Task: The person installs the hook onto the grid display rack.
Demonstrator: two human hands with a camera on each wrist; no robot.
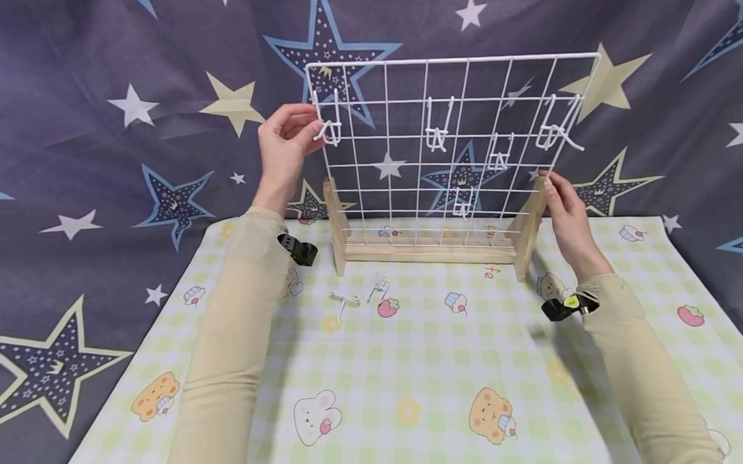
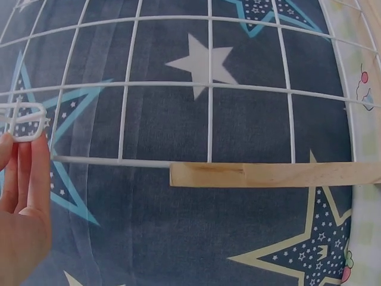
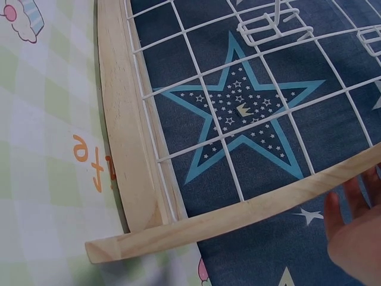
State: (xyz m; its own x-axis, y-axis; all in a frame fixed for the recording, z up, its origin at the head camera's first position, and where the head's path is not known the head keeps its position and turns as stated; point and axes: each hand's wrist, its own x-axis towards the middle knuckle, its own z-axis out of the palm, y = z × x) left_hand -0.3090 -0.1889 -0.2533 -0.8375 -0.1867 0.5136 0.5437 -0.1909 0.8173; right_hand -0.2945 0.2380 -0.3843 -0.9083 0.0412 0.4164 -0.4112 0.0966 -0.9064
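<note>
A white wire hook (image 1: pixel 338 129) hangs at the upper left of the white grid (image 1: pixel 399 137), pinched between the left hand's (image 1: pixel 285 145) thumb and fingertips. The right hand (image 1: pixel 569 222) grips the right wooden post (image 1: pixel 533 228) near its top, fingers bent. Orange "fe" marks the cloth (image 1: pixel 407 364), whose back edge runs behind the grid.

Grid (image 1: pixel 389 137): upright at the far end of the surface (image 1: pixel 407 367) before you, backdrop (image 1: pixel 174 41) behind, base (image 1: pixel 430 255) below, between left post (image 1: pixel 336 226) and right post (image 1: pixel 529 230).
On the grid: upper-left hook (image 1: pixel 330 132), at your left grip (image 1: pixel 288 139); upper-middle hook (image 1: pixel 437 137); upper-right hook (image 1: pixel 551 135); mid-height hook (image 1: pixel 498 160), right of centre; low hook (image 1: pixel 462 208), below and left of that.
Your right grip (image 1: pixel 570 221): at the right post's upper end.
Before the base's left end, on the surface: two loose hooks (image 1: pixel 381 286), near each other.
</note>
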